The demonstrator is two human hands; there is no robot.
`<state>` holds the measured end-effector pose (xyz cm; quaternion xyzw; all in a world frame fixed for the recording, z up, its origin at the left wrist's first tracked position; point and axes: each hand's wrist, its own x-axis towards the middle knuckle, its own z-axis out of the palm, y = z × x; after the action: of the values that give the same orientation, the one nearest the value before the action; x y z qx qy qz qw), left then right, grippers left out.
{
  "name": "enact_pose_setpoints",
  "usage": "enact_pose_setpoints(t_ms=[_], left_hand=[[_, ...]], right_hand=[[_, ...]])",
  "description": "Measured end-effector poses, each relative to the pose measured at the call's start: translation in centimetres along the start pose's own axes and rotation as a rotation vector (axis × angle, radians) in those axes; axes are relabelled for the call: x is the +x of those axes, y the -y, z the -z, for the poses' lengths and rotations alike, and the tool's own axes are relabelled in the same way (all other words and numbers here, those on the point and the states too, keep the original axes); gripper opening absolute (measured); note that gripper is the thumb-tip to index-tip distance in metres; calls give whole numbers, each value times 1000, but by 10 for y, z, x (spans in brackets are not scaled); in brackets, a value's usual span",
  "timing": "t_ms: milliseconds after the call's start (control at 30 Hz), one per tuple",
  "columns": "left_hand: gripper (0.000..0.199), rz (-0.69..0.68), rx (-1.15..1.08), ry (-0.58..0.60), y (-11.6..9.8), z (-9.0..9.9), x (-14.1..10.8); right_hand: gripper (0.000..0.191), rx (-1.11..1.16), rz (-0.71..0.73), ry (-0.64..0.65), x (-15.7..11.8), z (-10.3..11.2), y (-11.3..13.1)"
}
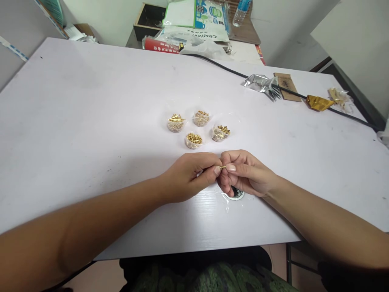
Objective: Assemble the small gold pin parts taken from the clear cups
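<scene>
Between my two hands is a thin gold-coloured metal pin [223, 167], its short middle showing between the fingertips. My left hand [194, 174] pinches one end with thumb and forefinger, and my right hand [246, 172] pinches the other. Just beyond them stand small clear cups of gold metal pieces: one with long pins [176, 123], one at the back [201, 118], one at the right [221, 133] and one nearest my hands [193, 140]. Partly hidden under my right hand lies a round dark thing with a pale rim [237, 194].
A black cable [225, 68] crosses the far right of the white table [91, 101]. Silver foil [261, 83], a brown cardboard piece [287, 87] and gold foil [319, 103] lie along it. Past the far edge are a black box [148, 20], plastic packages [197, 34] and a water bottle [242, 13].
</scene>
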<state>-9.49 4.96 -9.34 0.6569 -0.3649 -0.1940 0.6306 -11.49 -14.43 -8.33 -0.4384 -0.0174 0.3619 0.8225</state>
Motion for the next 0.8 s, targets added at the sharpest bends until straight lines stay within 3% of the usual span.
enact_pose_setpoints(t_ms=[667,800], left_hand=[[22,2,-152,66,-1,1,1],[22,-11,-50,8,-3,1,2]], right_hand=[[26,41,21,-17,2,-3,-5],[25,1,97,-20,1,-3,-5]])
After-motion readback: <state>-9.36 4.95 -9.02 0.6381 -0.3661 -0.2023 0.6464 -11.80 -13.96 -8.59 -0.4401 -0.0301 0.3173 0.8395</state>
